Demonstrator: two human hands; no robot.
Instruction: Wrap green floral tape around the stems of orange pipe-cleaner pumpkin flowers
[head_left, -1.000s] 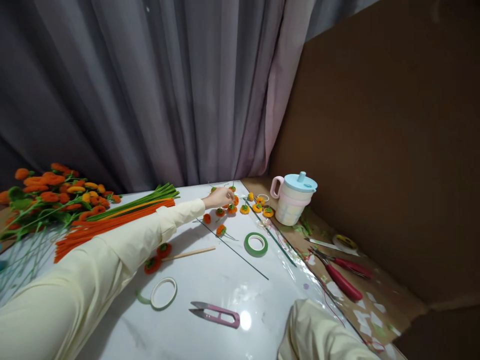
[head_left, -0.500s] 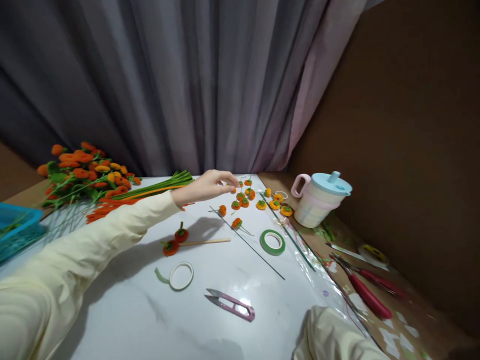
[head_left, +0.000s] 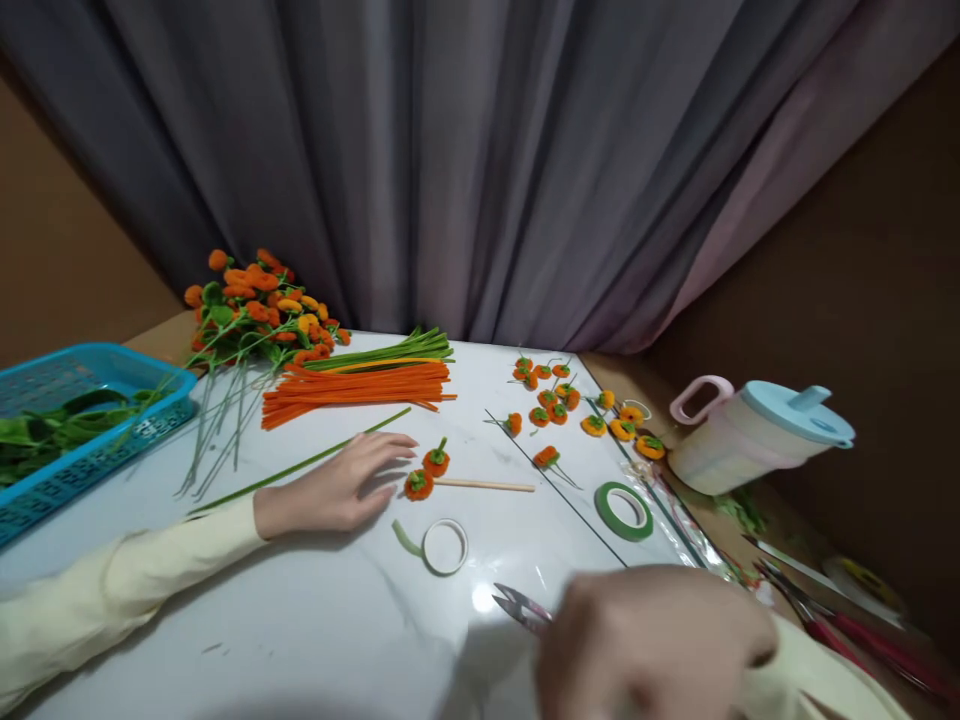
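My left hand (head_left: 341, 487) is open over the white table, its fingers apart and nothing held. Just beyond its fingertips lie two orange fuzzy flower heads (head_left: 418, 485) with green stubs, beside a thin wooden stick (head_left: 491, 486). A green fuzzy stem (head_left: 315, 458) runs behind the hand. To its right is a nearly used-up roll of pale green tape (head_left: 445, 547). My right hand (head_left: 652, 640) is blurred in the near foreground, back of the hand up. Its fingers are hidden or smeared. Pink-handled thread snips (head_left: 523, 607) are partly covered by it.
Orange fuzzy stems (head_left: 360, 390), finished flowers (head_left: 259, 300) and a blue basket (head_left: 112, 440) with leaves stand left. Several small flower heads (head_left: 551, 410), a green tape roll (head_left: 624, 510), a cup (head_left: 750, 435) and red-handled pliers (head_left: 832, 635) are on the right.
My left hand has drawn back from the small flower heads, down and left to beside the two larger ones. My right hand has come into view over the snips. The view has turned left.
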